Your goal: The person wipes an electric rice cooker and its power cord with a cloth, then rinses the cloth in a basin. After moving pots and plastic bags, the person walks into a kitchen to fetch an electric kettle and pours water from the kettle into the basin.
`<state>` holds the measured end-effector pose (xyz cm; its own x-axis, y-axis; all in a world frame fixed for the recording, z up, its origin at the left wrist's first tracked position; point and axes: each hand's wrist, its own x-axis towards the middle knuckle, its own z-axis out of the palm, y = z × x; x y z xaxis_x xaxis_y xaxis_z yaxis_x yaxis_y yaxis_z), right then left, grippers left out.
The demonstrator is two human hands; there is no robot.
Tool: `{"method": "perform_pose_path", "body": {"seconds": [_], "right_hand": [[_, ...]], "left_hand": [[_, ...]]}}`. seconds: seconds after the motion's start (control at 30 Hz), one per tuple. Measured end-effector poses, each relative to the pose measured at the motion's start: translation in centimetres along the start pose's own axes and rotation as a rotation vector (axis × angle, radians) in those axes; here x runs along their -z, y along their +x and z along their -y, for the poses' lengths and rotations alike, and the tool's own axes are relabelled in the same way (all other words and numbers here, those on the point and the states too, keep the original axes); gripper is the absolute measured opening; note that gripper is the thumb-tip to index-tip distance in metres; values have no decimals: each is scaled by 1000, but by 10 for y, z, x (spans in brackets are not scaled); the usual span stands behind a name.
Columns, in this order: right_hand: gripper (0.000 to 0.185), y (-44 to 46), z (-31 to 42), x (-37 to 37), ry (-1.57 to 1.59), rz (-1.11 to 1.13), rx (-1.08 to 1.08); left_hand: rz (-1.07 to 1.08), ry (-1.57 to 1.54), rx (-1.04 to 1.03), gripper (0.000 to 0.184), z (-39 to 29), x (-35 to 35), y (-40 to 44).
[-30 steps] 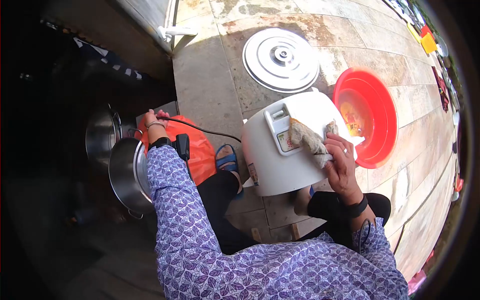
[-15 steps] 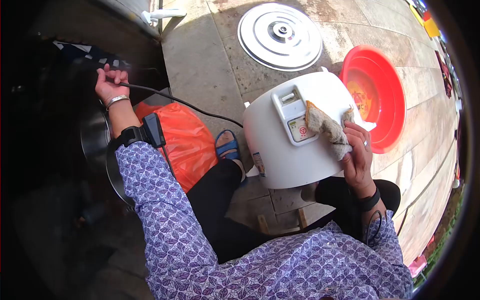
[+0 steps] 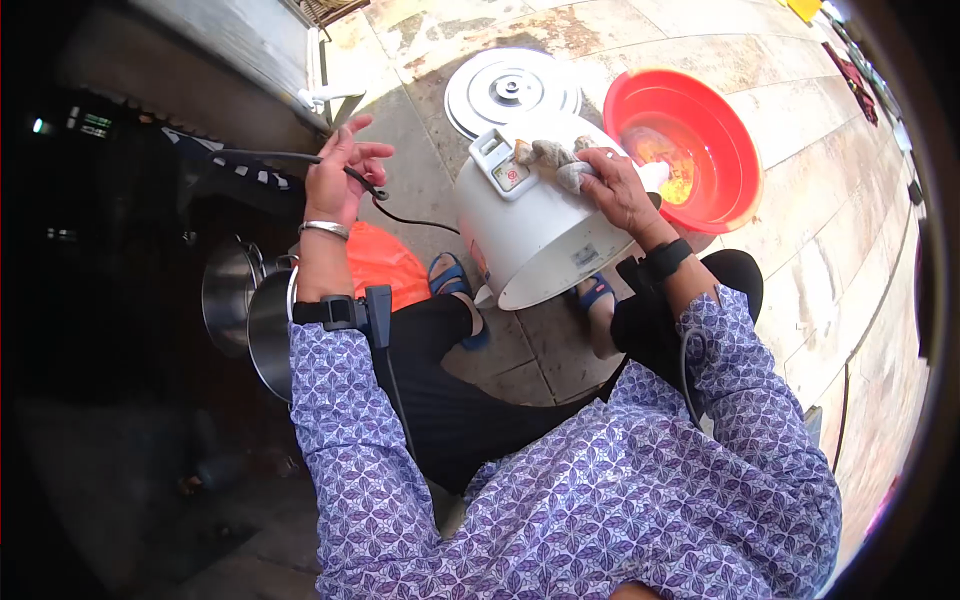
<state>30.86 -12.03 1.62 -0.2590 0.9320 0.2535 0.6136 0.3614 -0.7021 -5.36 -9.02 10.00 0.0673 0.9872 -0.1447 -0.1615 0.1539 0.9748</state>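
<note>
My left hand (image 3: 342,180) is raised at the left, with a black power cord (image 3: 425,222) held between thumb and palm and some fingers stretched out. The cord runs to a white appliance body (image 3: 540,225), which is tipped on its side with its open rim toward me. Bunched in my right hand (image 3: 612,185) is a dirty grey cloth (image 3: 560,162), resting on the appliance's side near its control panel (image 3: 509,174). Between the cord and my knee lies an orange plastic bag (image 3: 385,265).
A red basin (image 3: 735,150) with some water stands right of the appliance. Behind it lies a round metal lid (image 3: 465,95). Steel pots (image 3: 228,300) stand at the left in shade. My sandalled feet flank the appliance. A white object (image 3: 330,94) is by the wall.
My left hand first moved out left with the cord, then came back and up. The appliance tilted further, so its open rim shows. My right hand stayed on the cloth.
</note>
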Motion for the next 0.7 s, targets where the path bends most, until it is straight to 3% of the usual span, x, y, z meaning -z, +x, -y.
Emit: {"method": "perform_pose_path", "body": {"seconds": [0.07, 0.1, 0.13, 0.17, 0.23, 0.3, 0.4, 0.47, 0.53, 0.7], "right_hand": [[30, -1, -1, 3, 114, -1, -39], [29, -5, 6, 11, 270, 39, -168], [29, -10, 14, 22, 433, 77, -297], [30, -23, 22, 31, 686, 39, -266], [30, -59, 49, 44, 1060, 37, -284], [29, -93, 35, 20, 1078, 48, -403], [30, -105, 36, -18, 1422, -92, -721], [29, -94, 42, -31, 1489, -128, -695], [28, -79, 43, -40, 1541, -156, -672], [19, -38, 40, -43, 1383, -70, -630]], "left_hand": [[-81, 225, 120, 43, 39, -37, 17], [-135, 348, 135, 44, 66, -50, 30], [-115, 470, 71, 43, 92, -59, 43], [-95, 592, 4, 43, 113, -64, 57], [-100, 542, 58, 42, 143, -68, 74], [-110, 450, 88, 43, 135, -80, 64], [-74, 307, 177, 41, 139, -70, 71], [-94, 353, 133, 40, 135, -73, 60], [-136, 347, 252, 38, 126, -73, 54], [-216, 400, 178, 39, 146, -46, 61]]}}
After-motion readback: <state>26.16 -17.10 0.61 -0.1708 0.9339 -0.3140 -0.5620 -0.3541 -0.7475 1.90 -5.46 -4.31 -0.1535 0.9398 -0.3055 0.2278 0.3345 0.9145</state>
